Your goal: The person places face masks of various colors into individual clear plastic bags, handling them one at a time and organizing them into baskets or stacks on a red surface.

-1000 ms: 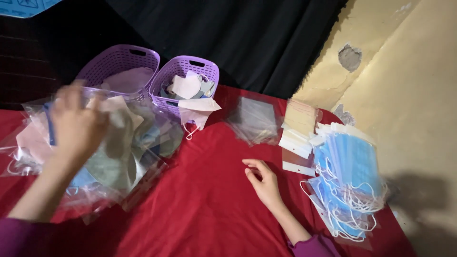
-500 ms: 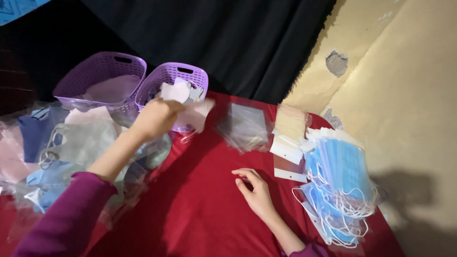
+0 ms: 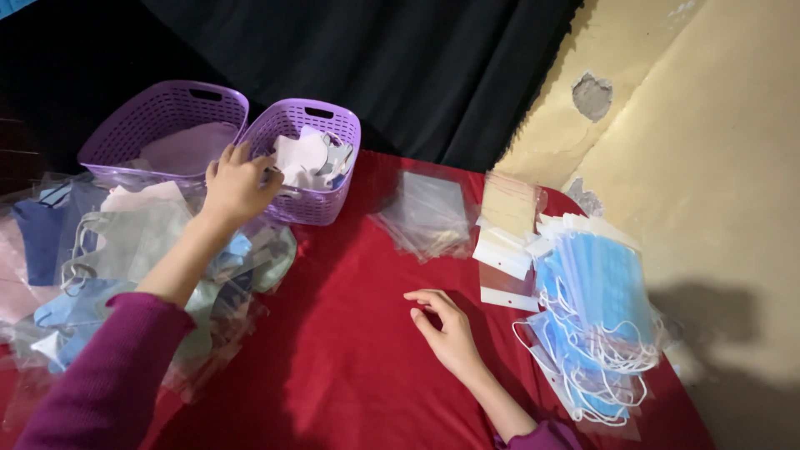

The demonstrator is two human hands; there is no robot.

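My left hand (image 3: 236,182) reaches over the near rim of the right purple basket (image 3: 321,207). Its fingers are spread and its thumb touches the edge of a white mask (image 3: 302,158) lying in that basket with other packed masks. My right hand (image 3: 446,329) rests on the red cloth (image 3: 358,358), fingers loosely curled, holding nothing. To its right lies a stack of blue face masks (image 3: 602,300) with white ear loops. Clear plastic sleeves (image 3: 429,212) lie just beyond my right hand.
A second purple basket (image 3: 162,112) stands left of the first. A heap of bagged masks in clear plastic (image 3: 125,250) covers the left of the table under my left arm. White card headers (image 3: 504,250) sit beside the blue stack. A black curtain hangs behind; a yellow wall is at right.
My left hand carried a white mask from the left heap to the right purple basket, and the mask now lies inside. My right hand has stayed on the cloth.
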